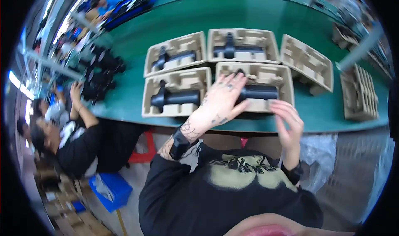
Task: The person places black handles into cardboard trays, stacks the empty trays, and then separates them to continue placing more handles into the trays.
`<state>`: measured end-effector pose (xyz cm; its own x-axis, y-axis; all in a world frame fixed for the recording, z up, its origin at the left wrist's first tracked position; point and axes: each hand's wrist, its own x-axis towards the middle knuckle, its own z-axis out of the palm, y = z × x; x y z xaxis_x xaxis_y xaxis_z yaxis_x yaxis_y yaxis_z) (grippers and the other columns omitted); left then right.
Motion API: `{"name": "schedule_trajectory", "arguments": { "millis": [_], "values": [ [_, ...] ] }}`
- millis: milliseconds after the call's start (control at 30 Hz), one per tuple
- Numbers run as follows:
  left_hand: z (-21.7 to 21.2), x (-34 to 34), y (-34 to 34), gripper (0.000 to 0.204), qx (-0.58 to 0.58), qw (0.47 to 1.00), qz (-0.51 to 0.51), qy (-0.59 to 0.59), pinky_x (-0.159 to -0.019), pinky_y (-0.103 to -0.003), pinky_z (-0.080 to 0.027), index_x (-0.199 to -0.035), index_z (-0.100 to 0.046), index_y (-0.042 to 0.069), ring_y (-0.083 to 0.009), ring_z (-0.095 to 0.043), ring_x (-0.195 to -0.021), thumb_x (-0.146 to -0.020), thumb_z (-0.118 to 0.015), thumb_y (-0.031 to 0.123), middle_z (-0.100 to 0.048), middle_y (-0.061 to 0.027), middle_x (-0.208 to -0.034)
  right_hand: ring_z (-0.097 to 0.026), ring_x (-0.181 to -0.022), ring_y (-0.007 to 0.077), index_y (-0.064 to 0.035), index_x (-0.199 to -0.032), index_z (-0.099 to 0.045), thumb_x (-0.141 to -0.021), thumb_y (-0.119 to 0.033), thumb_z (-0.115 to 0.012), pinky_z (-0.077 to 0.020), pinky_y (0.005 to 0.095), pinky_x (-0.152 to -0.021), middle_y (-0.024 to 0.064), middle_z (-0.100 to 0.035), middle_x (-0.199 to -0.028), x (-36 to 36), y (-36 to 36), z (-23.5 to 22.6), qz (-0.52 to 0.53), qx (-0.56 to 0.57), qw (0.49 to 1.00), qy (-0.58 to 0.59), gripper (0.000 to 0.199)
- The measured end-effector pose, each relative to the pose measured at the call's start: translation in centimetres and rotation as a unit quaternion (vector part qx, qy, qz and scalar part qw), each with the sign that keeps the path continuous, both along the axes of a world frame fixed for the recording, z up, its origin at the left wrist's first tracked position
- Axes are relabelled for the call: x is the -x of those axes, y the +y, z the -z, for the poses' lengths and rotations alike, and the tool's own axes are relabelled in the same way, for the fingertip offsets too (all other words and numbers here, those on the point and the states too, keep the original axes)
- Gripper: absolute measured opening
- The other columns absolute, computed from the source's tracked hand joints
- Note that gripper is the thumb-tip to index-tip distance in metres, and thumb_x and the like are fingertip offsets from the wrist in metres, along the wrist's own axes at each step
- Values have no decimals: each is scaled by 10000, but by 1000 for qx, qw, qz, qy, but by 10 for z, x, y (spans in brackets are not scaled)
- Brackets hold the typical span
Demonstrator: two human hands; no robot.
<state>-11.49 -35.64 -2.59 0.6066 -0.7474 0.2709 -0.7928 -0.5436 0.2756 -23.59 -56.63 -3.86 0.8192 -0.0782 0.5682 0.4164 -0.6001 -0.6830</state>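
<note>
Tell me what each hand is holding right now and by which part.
Neither clearly grips anything. The left hand lies flat on the black tool in its moulded pulp tray; the right hand touches the tray's near edge, fingers open.

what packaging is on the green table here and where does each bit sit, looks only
Two back trays: tan moulded pulp, each with a black tool.
Front left tray: same, tool inside.
Front right tray: under the left hand; right hand at its near edge.
Empty tray: tilted, right.
Tray stack: far right.

head-worn fisheye, looking steeply down, close
</note>
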Motion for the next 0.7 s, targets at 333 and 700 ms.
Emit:
{"name": "schedule_trajectory", "arguments": {
  "millis": [333, 700],
  "values": [
    [-72, -178, 261, 634, 163, 860, -420, -241, -1027, -395, -403, -1344, -481, 2, -367, -495, -1239, -836, -697, 313, -524, -258, -1305, -618, -872, 246, 81, -998, -645, -912, 59, -468, -499, 333, -836, 173, -654, -949, 44, -93, 35, 351, -107, 925, -102, 198],
    [4, -295, 334, 722, 80, 828, -545, -103, -943, -480, -466, -1304, -463, 62, -439, -557, -1060, -709, -791, 304, -511, -237, -1258, -602, -803, 245, 85, -933, -630, -844, 112, -471, -488, 318, -713, 168, -630, -868, 56, -60, 9, 189, 30, 972, -136, 185]
  ]
}}
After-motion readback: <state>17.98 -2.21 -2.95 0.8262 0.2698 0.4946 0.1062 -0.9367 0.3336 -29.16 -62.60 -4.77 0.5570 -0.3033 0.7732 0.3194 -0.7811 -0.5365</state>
